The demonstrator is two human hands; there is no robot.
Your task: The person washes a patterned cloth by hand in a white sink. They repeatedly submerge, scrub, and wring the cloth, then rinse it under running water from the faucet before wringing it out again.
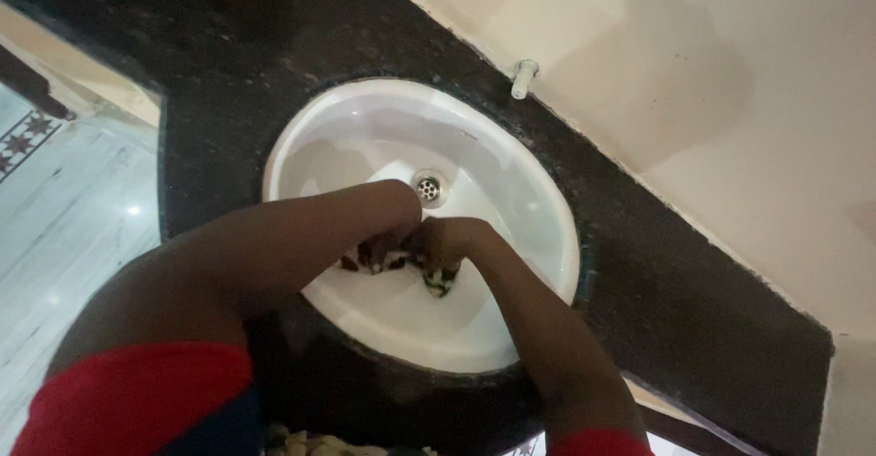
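Scrubbing goes best when both hands stay low in the round white ceramic basin (pixel 365 136), and that is where you have them. Your left hand (pixel 388 237) and your right hand (pixel 456 241) meet just below the small metal drain (pixel 430 187), both closed around a small crumpled cloth patterned in dark, white and green (pixel 440 278). The cloth lies bunched between your palms, one end poking out under the right hand and another under the left, resting against the bowl's floor.

Keep your grip firm but not clenched: if you are rubbing the fabric, I judge it works better when one hand anchors a fold and the other drags across it. Turn the bundle often so the hidden inner folds come to the outside. Hold the work over the middle of the bowl, not over the rim, so drips stay off the dark speckled stone counter (pixel 237 45) around it.

Mind the drain: a loose corner could slip toward it, so gather stray ends back into your fist. The short white pipe stub (pixel 524 78) on the cream wall (pixel 693 73) sits well apart from your hands; I cannot tell whether water is running. Your red sleeves (pixel 137 392) ride clear of the basin; keep them there.
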